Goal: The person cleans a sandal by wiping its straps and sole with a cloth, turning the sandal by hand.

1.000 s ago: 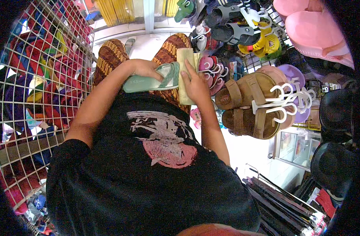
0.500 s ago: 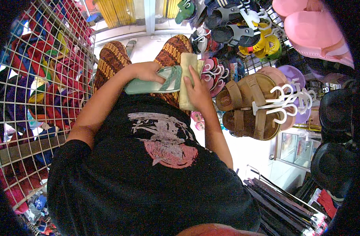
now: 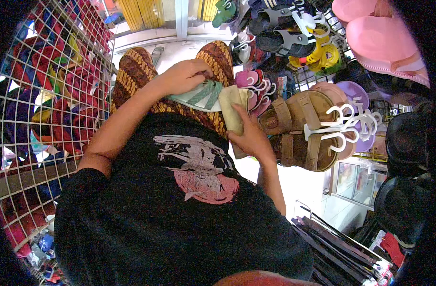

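A green slide sandal (image 3: pixel 206 97) with braided straps lies tilted across my lap. My left hand (image 3: pixel 185 77) is closed at its far edge, with the fingers curled and partly hidden. In my right hand (image 3: pixel 250 136) is a folded cream cloth (image 3: pixel 233 114), gripped with the thumb on top. The cloth touches the strap end of the sandal. Under both are my brown patterned trousers (image 3: pixel 137 78).
On the left stands a white wire grid (image 3: pixel 51 109) with colourful goods behind it. Close to my right hand hang brown strap sandals (image 3: pixel 301 155) on white hooks. Pink slippers (image 3: pixel 380 40) and black footwear (image 3: pixel 403 205) are further right. Belts (image 3: pixel 337 243) hang at lower right.
My left hand has shifted up and right, its thumb out of the straps. The sandal has moved slightly right and tilted. My right hand has lowered, bunching the cloth, which stood longer before.
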The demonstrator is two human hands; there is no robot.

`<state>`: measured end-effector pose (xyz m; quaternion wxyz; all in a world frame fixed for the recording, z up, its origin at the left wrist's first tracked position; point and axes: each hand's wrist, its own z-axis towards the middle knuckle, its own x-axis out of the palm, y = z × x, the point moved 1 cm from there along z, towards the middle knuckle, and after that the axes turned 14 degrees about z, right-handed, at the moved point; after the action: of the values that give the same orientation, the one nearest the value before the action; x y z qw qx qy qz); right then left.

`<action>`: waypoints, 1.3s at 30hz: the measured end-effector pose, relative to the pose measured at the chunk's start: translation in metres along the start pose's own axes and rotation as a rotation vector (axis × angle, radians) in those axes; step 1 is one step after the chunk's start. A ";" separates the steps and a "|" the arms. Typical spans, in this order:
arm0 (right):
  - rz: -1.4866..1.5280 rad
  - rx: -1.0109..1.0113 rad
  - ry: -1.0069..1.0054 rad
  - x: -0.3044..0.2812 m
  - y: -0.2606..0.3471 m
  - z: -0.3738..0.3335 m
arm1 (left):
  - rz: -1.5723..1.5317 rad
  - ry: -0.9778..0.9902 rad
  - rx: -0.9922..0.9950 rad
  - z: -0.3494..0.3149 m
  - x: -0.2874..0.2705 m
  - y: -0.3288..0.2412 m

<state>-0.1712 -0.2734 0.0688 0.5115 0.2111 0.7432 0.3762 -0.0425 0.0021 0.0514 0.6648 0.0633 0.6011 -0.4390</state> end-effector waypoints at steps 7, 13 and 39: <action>-0.068 0.067 -0.120 0.010 0.019 0.001 | 0.073 0.197 0.076 -0.003 0.004 -0.031; -0.086 0.049 -0.067 0.007 0.019 -0.001 | 0.070 0.220 0.078 -0.002 0.007 -0.026; -0.316 -0.195 -0.093 -0.001 0.044 0.020 | -0.062 0.233 0.033 -0.006 0.015 -0.006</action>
<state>-0.1553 -0.2392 0.0994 0.6158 0.0582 0.7027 0.3514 -0.0527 -0.0052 0.0394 0.5755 0.1061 0.6685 -0.4590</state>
